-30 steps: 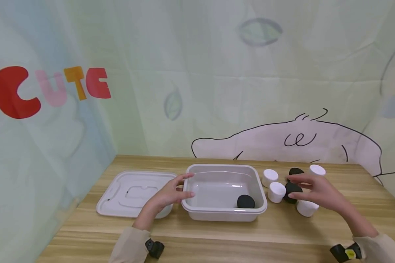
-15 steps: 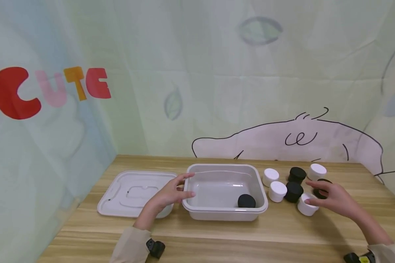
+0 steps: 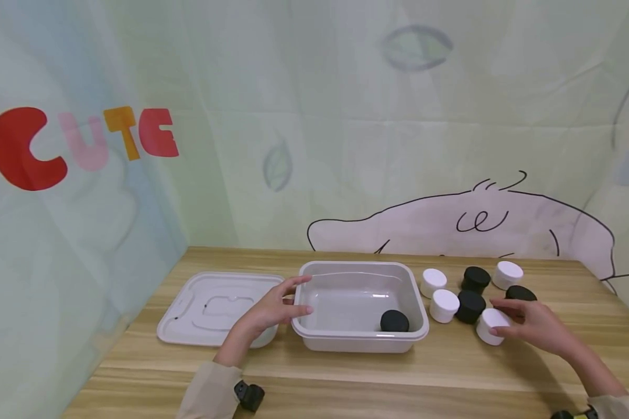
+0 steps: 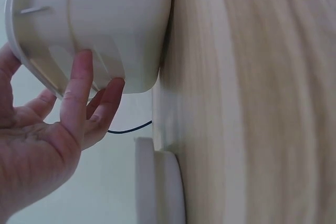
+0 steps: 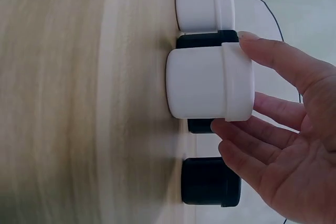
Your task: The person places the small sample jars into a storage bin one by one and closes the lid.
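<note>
My left hand (image 3: pixel 272 305) holds the left side of a pale grey plastic box (image 3: pixel 359 343), thumb and a finger over the rim. Other fingers (image 4: pixel 107 100) touch its outer wall in the left wrist view. A black-lidded jar (image 3: pixel 395 321) sits inside the box at the front right. On the table to the right, my right hand (image 3: pixel 540 329) pinches a small white jar (image 3: pixel 490 326) by its lid, thumb on one side and fingers on the other. That jar (image 5: pixel 202 82) appears upright on the table. Beside it stand black jars (image 3: pixel 470 306) and more white jars (image 3: pixel 444 305).
The box's flat lid (image 3: pixel 209 308) lies left of the box, partly behind my left arm. A black jar (image 3: pixel 521 293) stands just behind my right hand, and a white jar (image 3: pixel 508 274) farther back. A printed curtain (image 3: pixel 346 145) hangs behind the wooden table (image 3: pixel 346 384).
My right hand has moved from above the black jars to the right and toward me, then closed round the front white jar. A black jar now shows behind it. The left hand stays put.
</note>
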`<state>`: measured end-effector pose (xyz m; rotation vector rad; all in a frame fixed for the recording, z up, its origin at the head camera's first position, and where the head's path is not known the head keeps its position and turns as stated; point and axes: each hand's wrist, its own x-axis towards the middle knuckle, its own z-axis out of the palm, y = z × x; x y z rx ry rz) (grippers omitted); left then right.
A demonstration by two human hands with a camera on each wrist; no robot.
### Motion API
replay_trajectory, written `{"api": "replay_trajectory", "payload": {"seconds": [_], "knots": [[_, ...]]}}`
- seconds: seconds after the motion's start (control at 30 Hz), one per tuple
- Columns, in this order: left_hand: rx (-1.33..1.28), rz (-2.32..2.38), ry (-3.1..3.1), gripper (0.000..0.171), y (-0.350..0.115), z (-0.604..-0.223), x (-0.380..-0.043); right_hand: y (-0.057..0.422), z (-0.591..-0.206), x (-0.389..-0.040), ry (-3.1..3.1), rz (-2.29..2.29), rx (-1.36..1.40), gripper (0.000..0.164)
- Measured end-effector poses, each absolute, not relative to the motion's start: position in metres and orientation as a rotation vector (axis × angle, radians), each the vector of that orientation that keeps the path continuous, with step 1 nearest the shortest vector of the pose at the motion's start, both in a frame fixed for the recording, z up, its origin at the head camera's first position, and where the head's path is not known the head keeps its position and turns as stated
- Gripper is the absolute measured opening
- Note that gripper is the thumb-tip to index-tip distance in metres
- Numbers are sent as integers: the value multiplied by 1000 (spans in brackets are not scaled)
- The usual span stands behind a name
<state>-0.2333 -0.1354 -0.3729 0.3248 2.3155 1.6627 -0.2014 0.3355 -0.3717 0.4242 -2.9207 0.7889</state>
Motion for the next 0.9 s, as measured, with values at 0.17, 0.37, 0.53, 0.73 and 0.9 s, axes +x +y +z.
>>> {"api": "replay_trajectory", "payload": {"seconds": [0.17, 0.37, 0.53, 0.73, 0.9], "knots": [[318, 1664, 2315, 64, -135, -372, -233, 336, -374, -201, -2912, 832, 410, 55], [322, 1662, 2314, 64, -136, -373, -233, 338, -374, -200, -2905, 855, 384, 52], [325, 1665, 2309, 64, -136, -373, -233, 341, -368, -197, -2880, 859, 406, 51], [322, 1669, 2304, 65, -136, -372, -233, 340, -356, -192, -2792, 833, 402, 48], [321, 1664, 2308, 65, -136, -372, -232, 336, -347, -189, -2749, 843, 366, 46]]}}
